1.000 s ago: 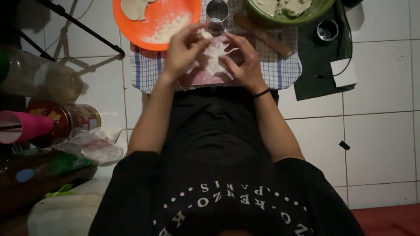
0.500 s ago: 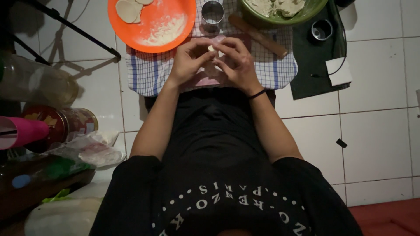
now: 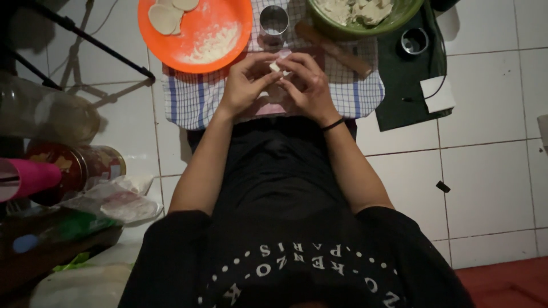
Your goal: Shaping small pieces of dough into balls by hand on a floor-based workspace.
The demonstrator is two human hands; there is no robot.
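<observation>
My left hand [image 3: 244, 86] and my right hand [image 3: 311, 85], which has a black band at the wrist, meet above a blue-checked cloth [image 3: 191, 100] on the tiled floor. Together their fingertips pinch a small white piece of dough [image 3: 278, 67]. A pink board [image 3: 268, 108] lies under the hands, mostly hidden. Just beyond the hands stand an orange plate [image 3: 222, 20] with flour and round dough discs [image 3: 165, 17], a small metal cup [image 3: 274, 21], a wooden rolling pin [image 3: 335, 51] and a green bowl [image 3: 399, 20] holding dough pieces.
A dark green cloth [image 3: 402, 97] to the right carries a small metal ring [image 3: 414, 41] and a white box [image 3: 438, 94] with a cable. On the left are jars [image 3: 80, 165], a pink tumbler [image 3: 31, 177], plastic bags [image 3: 117, 199] and a dark stand leg [image 3: 91, 43].
The spread-out dough between my hands has been gathered into a small piece held at the fingertips. My hands have closed in toward each other.
</observation>
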